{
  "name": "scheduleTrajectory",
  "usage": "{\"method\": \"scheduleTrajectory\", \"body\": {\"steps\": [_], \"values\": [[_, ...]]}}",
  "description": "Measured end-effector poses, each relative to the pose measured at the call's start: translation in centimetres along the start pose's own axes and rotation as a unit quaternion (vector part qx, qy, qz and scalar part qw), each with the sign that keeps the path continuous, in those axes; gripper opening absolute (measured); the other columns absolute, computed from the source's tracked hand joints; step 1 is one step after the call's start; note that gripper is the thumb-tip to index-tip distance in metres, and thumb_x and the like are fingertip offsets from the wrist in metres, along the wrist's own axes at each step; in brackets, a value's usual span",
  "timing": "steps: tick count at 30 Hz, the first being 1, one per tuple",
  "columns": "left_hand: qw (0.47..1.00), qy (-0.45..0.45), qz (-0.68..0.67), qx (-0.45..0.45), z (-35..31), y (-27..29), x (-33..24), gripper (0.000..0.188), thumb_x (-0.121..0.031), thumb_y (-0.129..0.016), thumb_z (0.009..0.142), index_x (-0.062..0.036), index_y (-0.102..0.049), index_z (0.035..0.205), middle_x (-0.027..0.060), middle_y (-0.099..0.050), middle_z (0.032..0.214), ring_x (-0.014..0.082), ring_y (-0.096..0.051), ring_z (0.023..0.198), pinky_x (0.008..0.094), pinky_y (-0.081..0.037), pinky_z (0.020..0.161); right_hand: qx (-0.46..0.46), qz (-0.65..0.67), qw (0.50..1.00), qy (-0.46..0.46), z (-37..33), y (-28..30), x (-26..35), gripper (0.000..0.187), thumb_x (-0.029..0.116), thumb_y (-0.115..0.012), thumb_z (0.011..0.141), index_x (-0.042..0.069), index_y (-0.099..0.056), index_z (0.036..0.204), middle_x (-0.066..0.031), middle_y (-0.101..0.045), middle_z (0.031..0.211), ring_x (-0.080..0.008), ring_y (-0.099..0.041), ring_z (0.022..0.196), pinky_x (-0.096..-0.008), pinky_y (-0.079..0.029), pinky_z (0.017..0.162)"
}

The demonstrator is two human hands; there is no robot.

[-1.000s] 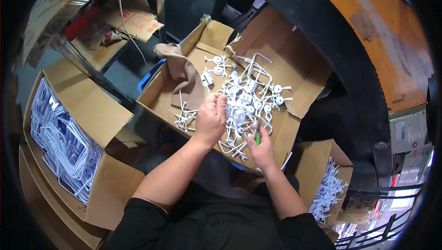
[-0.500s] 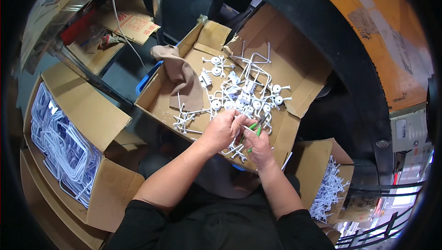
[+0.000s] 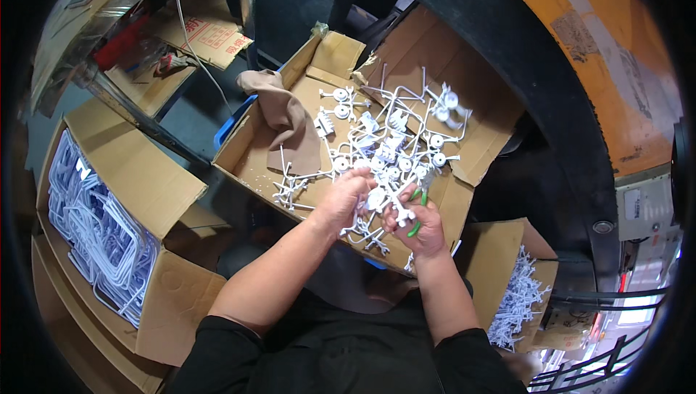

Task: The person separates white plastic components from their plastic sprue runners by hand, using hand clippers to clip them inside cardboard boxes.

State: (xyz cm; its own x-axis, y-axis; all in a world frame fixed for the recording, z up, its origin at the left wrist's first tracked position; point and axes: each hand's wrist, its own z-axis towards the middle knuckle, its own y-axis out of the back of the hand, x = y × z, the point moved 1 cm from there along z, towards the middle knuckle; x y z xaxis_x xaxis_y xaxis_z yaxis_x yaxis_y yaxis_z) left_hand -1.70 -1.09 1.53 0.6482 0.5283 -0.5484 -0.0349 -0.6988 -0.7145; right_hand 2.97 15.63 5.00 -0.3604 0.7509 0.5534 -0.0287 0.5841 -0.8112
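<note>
centre: right hand grasps a green-handled tool and branched white plastic piece; left hand curled, hold unclear. white plastic clusters left in the brown cardboard tray suggest unfinished work.

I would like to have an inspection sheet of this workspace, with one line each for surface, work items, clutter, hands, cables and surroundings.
Surface: cardboard tray, cut-down and open.
Work items: white plastic parts heaped in the tray; green-handled tool in the right hand.
Clutter: brown cloth draped over the tray's left side.
Hands: right hand closed around the tool, a branching white piece at its fingers; left hand beside the heap, grip unclear.
Cables: pale cable hanging at upper left.
Surroundings: left carton of bent white rods; right carton of small white pieces.
</note>
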Motion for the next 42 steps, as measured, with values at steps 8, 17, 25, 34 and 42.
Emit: {"method": "scheduleTrajectory", "body": {"steps": [8, 17, 25, 34, 42], "values": [[1.0, 0.002, 0.007, -0.009, 0.3, -0.5, 2.0, 0.018, -0.02, -0.041, 0.098, -0.0056, -0.053, 0.098, 0.0054, -0.058, 0.075, 0.0135, -0.056, 0.053, 0.0245, -0.046, 0.043, -0.057, -0.643, 0.756, 0.111, 0.5, -0.3, 0.4, 0.021, -0.003, -0.054, 0.083, -0.001, -0.051, 0.104, -0.0123, -0.06, 0.095, -0.0243, -0.062, 0.085, -0.0385, -0.05, 0.079], [0.993, -0.068, -0.013, -0.091, 1.0, -0.2, 2.5, 0.025, -0.032, -0.042, 0.102, -0.0095, -0.053, 0.1, 0.0021, -0.058, 0.074, 0.0097, -0.055, 0.057, 0.0238, -0.045, 0.047, -0.153, -0.827, 0.535, 0.083, -1.6, -0.1, -4.5, 0.045, 0.003, -0.053, 0.076, 0.0, -0.051, 0.121, -0.0215, -0.051, 0.113, -0.0388, -0.051, 0.107, -0.0438, -0.042, 0.095], [0.98, -0.139, 0.008, -0.142, 1.0, 0.1, 2.5, 0.027, -0.026, -0.047, 0.101, 0.0, -0.052, 0.104, 0.0047, -0.059, 0.082, 0.0085, -0.053, 0.064, 0.0252, -0.047, 0.054, -0.16, -0.829, 0.536, 0.003, -0.5, -1.1, -5.1, 0.053, 0.006, -0.052, 0.079, -0.002, -0.044, 0.131, -0.0242, -0.05, 0.117, -0.0404, -0.049, 0.113, -0.0439, -0.038, 0.101], [0.954, -0.186, 0.151, -0.179, 2.0, 1.4, 3.7, 0.028, -0.027, -0.05, 0.099, -0.0001, -0.054, 0.104, 0.005, -0.06, 0.079, 0.0095, -0.054, 0.075, 0.0258, -0.048, 0.066, -0.153, -0.817, 0.555, 0.019, 0.4, -0.8, -5.6, 0.034, 0.007, -0.051, 0.082, -0.003, -0.052, 0.115, -0.0275, -0.056, 0.107, -0.0415, -0.055, 0.102, -0.0453, -0.045, 0.09], [0.991, 0.04, -0.013, -0.128, 1.3, 0.4, 1.9, 0.026, -0.036, -0.048, 0.098, -0.0111, -0.053, 0.094, 0.0018, -0.055, 0.063, 0.0118, -0.047, 0.042, 0.0238, -0.037, 0.036, -0.16, -0.821, 0.548, 0.02, 1.3, 1.5, -3.3, 0.016, 0.019, -0.059, 0.086, 0.004, -0.058, 0.09, -0.0219, -0.063, 0.082, -0.0413, -0.061, 0.08, -0.0487, -0.049, 0.072]]}}
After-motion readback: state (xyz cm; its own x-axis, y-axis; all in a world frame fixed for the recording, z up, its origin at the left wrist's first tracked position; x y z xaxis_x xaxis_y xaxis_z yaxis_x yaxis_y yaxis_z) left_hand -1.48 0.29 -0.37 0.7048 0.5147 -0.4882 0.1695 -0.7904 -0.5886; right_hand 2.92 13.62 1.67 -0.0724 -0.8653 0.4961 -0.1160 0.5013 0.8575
